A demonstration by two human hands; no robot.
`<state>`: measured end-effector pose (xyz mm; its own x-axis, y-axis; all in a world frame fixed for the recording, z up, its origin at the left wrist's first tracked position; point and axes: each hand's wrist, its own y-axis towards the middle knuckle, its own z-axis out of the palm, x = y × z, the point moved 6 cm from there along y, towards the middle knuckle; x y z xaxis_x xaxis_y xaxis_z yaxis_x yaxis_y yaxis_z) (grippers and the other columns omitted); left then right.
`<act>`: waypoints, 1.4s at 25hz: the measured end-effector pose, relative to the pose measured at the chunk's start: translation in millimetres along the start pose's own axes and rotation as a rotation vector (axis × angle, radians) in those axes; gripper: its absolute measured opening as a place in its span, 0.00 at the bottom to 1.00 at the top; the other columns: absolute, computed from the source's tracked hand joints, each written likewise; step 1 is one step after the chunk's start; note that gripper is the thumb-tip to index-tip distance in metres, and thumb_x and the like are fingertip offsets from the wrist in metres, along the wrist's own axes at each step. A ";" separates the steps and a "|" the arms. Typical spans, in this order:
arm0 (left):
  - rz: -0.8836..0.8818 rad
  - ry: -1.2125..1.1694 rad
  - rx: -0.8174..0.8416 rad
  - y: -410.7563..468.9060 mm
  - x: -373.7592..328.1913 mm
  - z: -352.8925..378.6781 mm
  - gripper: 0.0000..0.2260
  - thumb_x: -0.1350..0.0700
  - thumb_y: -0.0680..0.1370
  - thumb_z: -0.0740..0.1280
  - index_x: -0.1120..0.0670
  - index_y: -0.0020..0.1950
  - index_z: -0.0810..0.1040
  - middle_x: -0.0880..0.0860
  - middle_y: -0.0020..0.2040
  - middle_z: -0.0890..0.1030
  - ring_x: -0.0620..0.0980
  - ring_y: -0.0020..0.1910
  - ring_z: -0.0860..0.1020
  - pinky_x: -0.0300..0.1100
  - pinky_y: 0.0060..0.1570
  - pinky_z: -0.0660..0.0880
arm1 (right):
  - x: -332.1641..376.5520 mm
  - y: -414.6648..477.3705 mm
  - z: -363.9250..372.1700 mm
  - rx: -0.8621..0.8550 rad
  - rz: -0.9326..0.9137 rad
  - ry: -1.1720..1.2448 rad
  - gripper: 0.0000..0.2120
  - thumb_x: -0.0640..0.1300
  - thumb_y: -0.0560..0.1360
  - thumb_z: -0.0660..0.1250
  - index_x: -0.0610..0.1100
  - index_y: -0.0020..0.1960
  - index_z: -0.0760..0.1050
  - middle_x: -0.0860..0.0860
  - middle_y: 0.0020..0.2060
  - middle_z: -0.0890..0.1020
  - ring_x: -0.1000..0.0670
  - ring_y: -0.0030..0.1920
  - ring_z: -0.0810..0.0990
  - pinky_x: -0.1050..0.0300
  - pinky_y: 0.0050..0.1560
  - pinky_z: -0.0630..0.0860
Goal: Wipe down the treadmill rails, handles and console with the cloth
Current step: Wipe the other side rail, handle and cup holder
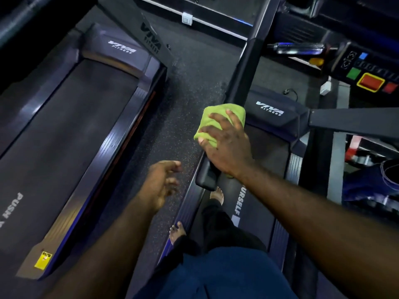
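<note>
Right hand (224, 147) grips green cloth (216, 117), fingers curled over it on handrail (207, 176). Rail's long axis runs forward, free end toward person. Left hand (162, 182) relaxed, holding nothing.

"VIVA FITNESS" — treadmill hood (274, 118); "PUSH Y" — neighbouring belt (64, 137).

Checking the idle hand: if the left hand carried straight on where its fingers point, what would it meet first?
Probably the near end of the handrail, by the right hand gripping the cloth. Depth is unclear, so the left hand might pass beside it.
</note>
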<state>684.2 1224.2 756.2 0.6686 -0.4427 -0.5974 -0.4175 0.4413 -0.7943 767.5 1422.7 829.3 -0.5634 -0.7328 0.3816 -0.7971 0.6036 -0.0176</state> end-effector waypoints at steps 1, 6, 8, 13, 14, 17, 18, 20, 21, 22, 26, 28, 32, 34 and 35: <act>0.055 -0.038 -0.106 0.6 -9.0 -11.1 0.06 0.57 0.78 0.68 0.55 0.54 0.81 0.53 0.47 0.80 0.46 0.29 0.70 0.39 0.29 0.62 | 7.5 -14.4 0.6 -0.004 0.013 -0.010 0.20 0.66 0.78 0.61 0.62 0.65 0.79 0.59 0.78 0.67 0.45 0.83 0.53 0.31 0.70 0.72; 0.231 0.033 -0.067 1.4 -66.4 12.3 0.08 0.54 0.73 0.70 0.54 0.51 0.80 0.52 0.45 0.82 0.46 0.34 0.75 0.41 0.31 0.68 | 20.0 -42.8 2.6 0.019 -0.031 0.068 0.21 0.52 0.74 0.72 0.60 0.67 0.78 0.56 0.79 0.67 0.42 0.81 0.58 0.39 0.77 0.68; 0.291 0.102 -0.044 -1.0 -94.0 40.4 0.12 0.51 0.68 0.71 0.54 0.49 0.81 0.52 0.42 0.83 0.48 0.36 0.77 0.43 0.34 0.71 | 13.1 -34.4 -12.7 0.060 -0.038 0.212 0.23 0.44 0.72 0.74 0.60 0.65 0.81 0.56 0.77 0.71 0.45 0.78 0.65 0.44 0.79 0.64; 0.423 0.220 -0.018 26.3 -157.9 121.4 0.12 0.48 0.66 0.75 0.54 0.44 0.84 0.54 0.40 0.85 0.53 0.41 0.81 0.48 0.43 0.77 | -39.3 5.4 -75.3 0.366 0.189 0.822 0.22 0.34 0.69 0.78 0.52 0.60 0.86 0.52 0.61 0.86 0.49 0.60 0.85 0.55 0.65 0.79; 0.444 0.249 -0.036 36.4 -169.1 140.3 0.15 0.45 0.65 0.75 0.53 0.45 0.85 0.53 0.42 0.86 0.52 0.43 0.82 0.49 0.46 0.77 | -59.2 17.6 -92.2 0.339 0.267 0.979 0.21 0.31 0.71 0.77 0.47 0.60 0.85 0.48 0.57 0.88 0.47 0.55 0.86 0.52 0.60 0.82; 0.494 0.391 -0.124 74.9 -193.9 203.0 0.18 0.47 0.71 0.78 0.50 0.58 0.83 0.48 0.52 0.85 0.44 0.49 0.82 0.41 0.49 0.76 | -137.6 64.2 -151.7 0.081 0.410 1.172 0.18 0.26 0.75 0.72 0.43 0.59 0.82 0.53 0.46 0.88 0.58 0.45 0.85 0.68 0.48 0.79; 0.535 0.449 -0.166 88.6 -204.3 222.7 0.20 0.48 0.74 0.78 0.50 0.63 0.81 0.47 0.56 0.84 0.41 0.51 0.81 0.37 0.50 0.75 | -162.9 81.6 -170.6 -0.001 0.423 1.152 0.18 0.27 0.76 0.72 0.43 0.62 0.81 0.57 0.45 0.87 0.63 0.43 0.84 0.72 0.47 0.76; 0.636 0.607 -0.234 110.3 -231.1 258.0 0.27 0.47 0.76 0.77 0.50 0.73 0.74 0.49 0.65 0.80 0.45 0.60 0.79 0.38 0.57 0.73 | -204.4 115.7 -202.3 -0.153 0.381 0.956 0.19 0.35 0.78 0.74 0.44 0.67 0.79 0.56 0.52 0.86 0.65 0.49 0.84 0.70 0.53 0.77; 0.669 0.692 -0.263 125.2 -246.7 276.2 0.32 0.46 0.76 0.76 0.52 0.77 0.70 0.51 0.70 0.77 0.49 0.67 0.77 0.40 0.64 0.71 | -222.7 136.3 -216.3 -0.238 0.322 0.760 0.20 0.40 0.78 0.74 0.47 0.69 0.79 0.54 0.59 0.84 0.61 0.57 0.83 0.63 0.62 0.78; 0.684 0.763 -0.291 138.3 -261.6 292.1 0.36 0.45 0.76 0.76 0.54 0.80 0.66 0.54 0.75 0.73 0.52 0.73 0.73 0.44 0.70 0.69 | -234.1 155.7 -227.1 -0.312 0.245 0.536 0.21 0.45 0.79 0.74 0.51 0.71 0.77 0.53 0.67 0.80 0.55 0.66 0.79 0.56 0.69 0.75; 0.617 1.088 -0.341 177.3 -284.5 323.5 0.55 0.38 0.71 0.77 0.56 0.85 0.47 0.58 0.83 0.62 0.59 0.78 0.66 0.54 0.74 0.69 | -243.0 237.4 -204.9 -0.092 -0.033 -0.231 0.28 0.65 0.82 0.55 0.58 0.80 0.65 0.50 0.82 0.64 0.41 0.79 0.64 0.35 0.77 0.64; 0.569 1.172 -0.354 181.4 -279.6 324.5 0.58 0.37 0.71 0.76 0.55 0.85 0.43 0.58 0.83 0.61 0.59 0.78 0.67 0.55 0.72 0.71 | -253.4 260.2 -174.8 0.212 -0.107 -0.469 0.33 0.69 0.81 0.43 0.59 0.82 0.60 0.50 0.83 0.62 0.40 0.77 0.67 0.31 0.75 0.59; 0.583 1.234 -0.417 179.1 -280.2 324.7 0.56 0.35 0.71 0.75 0.54 0.85 0.44 0.58 0.80 0.66 0.60 0.73 0.72 0.61 0.63 0.77 | -279.4 274.7 -173.4 0.267 -0.279 -0.675 0.40 0.70 0.75 0.48 0.57 0.85 0.52 0.49 0.81 0.63 0.43 0.76 0.67 0.32 0.73 0.55; 0.576 1.261 -0.438 177.3 -281.4 326.7 0.55 0.34 0.71 0.74 0.53 0.85 0.44 0.57 0.79 0.67 0.60 0.71 0.73 0.61 0.60 0.78 | -277.3 279.6 -159.8 0.291 -0.261 -0.819 0.50 0.69 0.73 0.57 0.46 0.86 0.45 0.42 0.82 0.59 0.40 0.80 0.61 0.31 0.79 0.47; 0.565 1.270 -0.439 176.0 -280.6 327.7 0.55 0.34 0.71 0.74 0.53 0.85 0.44 0.57 0.79 0.67 0.60 0.71 0.73 0.61 0.59 0.77 | -271.2 282.2 -146.4 0.296 -0.248 -0.860 0.52 0.67 0.74 0.63 0.40 0.85 0.46 0.37 0.80 0.61 0.37 0.79 0.63 0.31 0.80 0.49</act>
<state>624.7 1681.9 820.2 -0.5303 -0.7752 -0.3434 -0.7415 0.6204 -0.2554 727.2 1837.8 856.1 -0.2430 -0.8811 -0.4056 -0.8722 0.3815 -0.3062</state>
